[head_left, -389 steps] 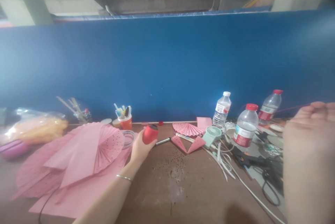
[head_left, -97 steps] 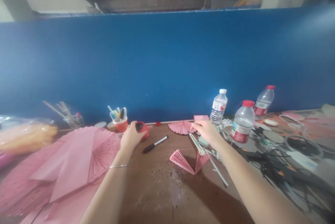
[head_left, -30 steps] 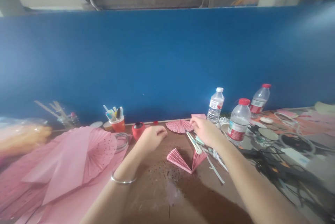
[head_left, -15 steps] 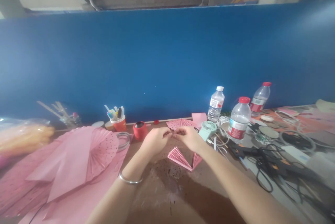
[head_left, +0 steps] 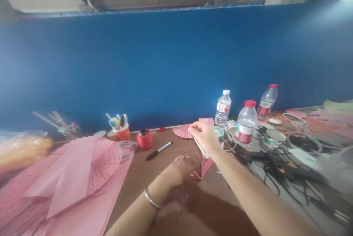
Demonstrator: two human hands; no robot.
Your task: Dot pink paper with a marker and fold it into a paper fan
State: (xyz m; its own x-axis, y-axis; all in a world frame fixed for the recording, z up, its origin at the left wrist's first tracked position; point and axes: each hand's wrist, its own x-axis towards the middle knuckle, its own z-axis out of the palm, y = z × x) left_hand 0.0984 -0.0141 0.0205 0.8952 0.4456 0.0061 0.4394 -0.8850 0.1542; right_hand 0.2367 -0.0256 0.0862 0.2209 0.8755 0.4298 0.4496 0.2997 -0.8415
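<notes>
Pink paper (head_left: 206,166): finely pleated, on the tabletop (head_left: 127,192) before me, its left part mostly hidden behind my left hand.
Left hand (head_left: 182,168): over the paper; its fingers are blurred, so I cannot tell whether they grip it.
Right hand (head_left: 204,136): my fingers are together, clamped on a white tool (head_left: 202,150) slanting down to the paper.
Cup (head_left: 122,134): orange, white-rimmed, upright, pens (head_left: 121,121) standing in it.
Near bottle (head_left: 246,125): red-capped, part-filled with clear liquid.
Far bottle (head_left: 266,103): red-capped too, also part-filled.
Bag (head_left: 26,147): clear, something yellow inside.
</notes>
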